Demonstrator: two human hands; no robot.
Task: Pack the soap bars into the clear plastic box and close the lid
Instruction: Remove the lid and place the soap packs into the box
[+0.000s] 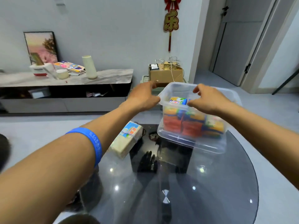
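Observation:
The clear plastic box [192,143] stands on the far part of a round glass table [210,183]. Colourful wrapped soap bars [192,125] fill it in stacked rows, and one more bar [178,100] lies on top near the rim. I cannot make out a lid on it. My left hand [144,98] is at the box's left end, fingers spread, with the thumb against the rim corner. My right hand [208,101] hovers over the open top, fingers curled and apart, holding nothing that I can see. A wrapped pack of pale soap bars [125,141] lies on the table, left of the box.
Beyond the table, a low TV cabinet [64,88] runs along the wall, carrying a vase, boxes and a picture. A cardboard box [165,73] sits on the floor behind the plastic box. A door [239,46] is at the far right. A blue wristband is on my left forearm.

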